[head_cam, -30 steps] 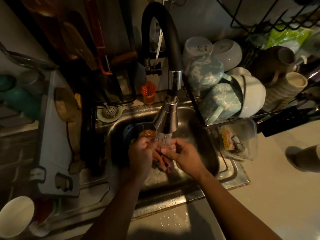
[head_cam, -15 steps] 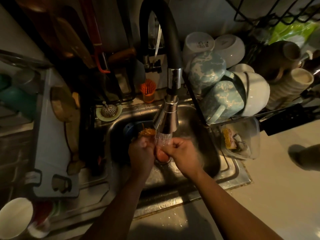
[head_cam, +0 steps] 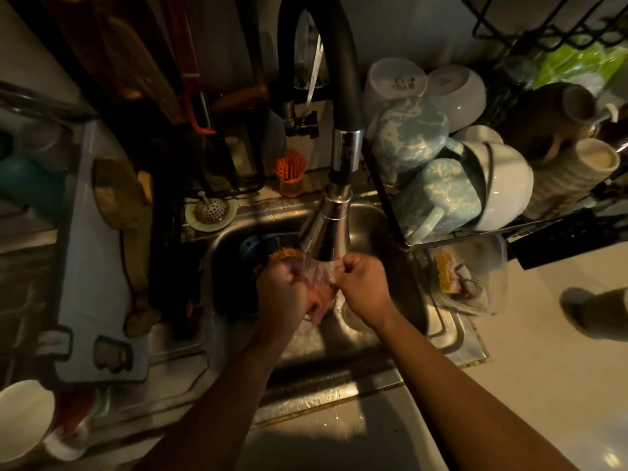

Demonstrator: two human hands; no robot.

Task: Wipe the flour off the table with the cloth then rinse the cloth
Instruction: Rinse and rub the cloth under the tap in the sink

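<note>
1. Over the sink point(head_cam: 384, 229), in the middle of the frame, two hands hold the cloth point(head_cam: 321, 305) under the water point(head_cam: 319, 266) running from the tap point(head_cam: 328, 229).
2. On the left hand point(head_cam: 283, 290) the fingers are curled tight round the lower bunch of the cloth. On the right hand point(head_cam: 362, 287) the fingers are curled too, and they pinch the top part, right under the tap.
3. What shows of the cloth is pinkish red, wet and scrunched up small. The hands and the water hide most of it. The room is dim, so I cannot tell if any flour is left on it.
4. To rinse it well, I think the hands should rub the two parts together, then open the cloth and turn it so the water gets into every fold.
5. It would help to hold it low in the sink. The counter point(head_cam: 323, 436) at the bottom of the frame already has drops on it, and more could splash out.
6. A good squeeze comes next, I would guess.
</note>
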